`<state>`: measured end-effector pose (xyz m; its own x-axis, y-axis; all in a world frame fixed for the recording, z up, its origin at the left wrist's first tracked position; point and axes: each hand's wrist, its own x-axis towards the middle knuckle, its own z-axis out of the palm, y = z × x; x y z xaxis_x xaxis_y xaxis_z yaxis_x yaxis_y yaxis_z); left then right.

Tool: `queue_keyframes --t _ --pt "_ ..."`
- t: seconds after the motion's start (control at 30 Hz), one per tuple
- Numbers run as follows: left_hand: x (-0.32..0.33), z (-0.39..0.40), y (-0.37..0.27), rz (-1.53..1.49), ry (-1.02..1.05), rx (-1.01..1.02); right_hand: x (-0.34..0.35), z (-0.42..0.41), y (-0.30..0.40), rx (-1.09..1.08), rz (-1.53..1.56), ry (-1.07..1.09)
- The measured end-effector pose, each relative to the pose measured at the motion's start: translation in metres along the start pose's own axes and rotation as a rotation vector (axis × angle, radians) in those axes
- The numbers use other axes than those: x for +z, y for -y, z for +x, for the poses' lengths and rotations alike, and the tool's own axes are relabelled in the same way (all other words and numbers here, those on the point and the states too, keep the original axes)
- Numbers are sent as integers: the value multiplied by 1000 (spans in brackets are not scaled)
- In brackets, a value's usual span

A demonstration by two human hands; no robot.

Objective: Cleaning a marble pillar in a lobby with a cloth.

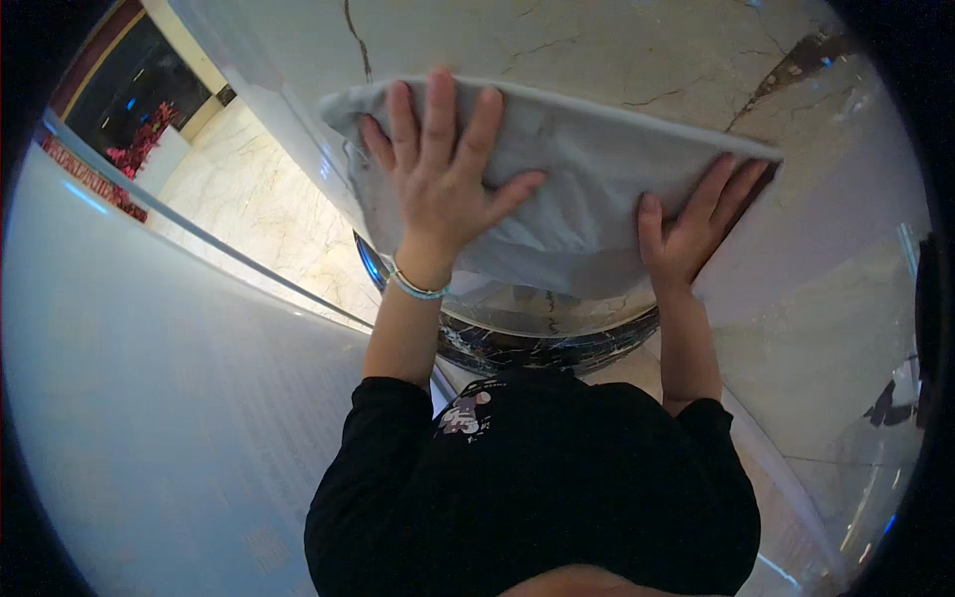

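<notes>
A grey cloth (574, 194) is spread across a polished, brown-veined marble surface (634, 45) in front of me. My left hand (440, 164) presses flat on its left part, fingers spread wide, with a beaded bracelet at the wrist. On the cloth's right end rests my right hand (690, 224), its thumb apart from the fingers and the fingertips near the upper right corner. The cloth's left corner looks bunched, and soft folds run between the hands. Neither hand pinches the cloth; both lie on top of it.
Below the cloth curves a dark, white-veined marble base (537, 347). Close on my left stands a large pale panel (186, 358) with a metal edge and faint writing. Beyond it are a light marble floor (261, 194) and a white planter (164, 160) with red plants.
</notes>
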<state>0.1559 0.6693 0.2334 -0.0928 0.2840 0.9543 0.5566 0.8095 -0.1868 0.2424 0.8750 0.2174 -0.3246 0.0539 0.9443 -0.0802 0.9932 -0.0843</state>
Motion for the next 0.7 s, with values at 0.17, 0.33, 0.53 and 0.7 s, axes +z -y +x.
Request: queue_keyframes --t 0.17,0.33,0.53,0.7 --pt "4 15 8 -160 -76 -48 0 17 1 -82 -46 -53" --pt "12 -21 5 -142 -65 -38 12 -19 -1 -58 -59 -9" --pt "13 -52 2 -127 -35 -26 19 -53 9 -19 -32 66" --pt "11 -34 1 -128 -18 -53 15 -38 9 -14 -68 58"
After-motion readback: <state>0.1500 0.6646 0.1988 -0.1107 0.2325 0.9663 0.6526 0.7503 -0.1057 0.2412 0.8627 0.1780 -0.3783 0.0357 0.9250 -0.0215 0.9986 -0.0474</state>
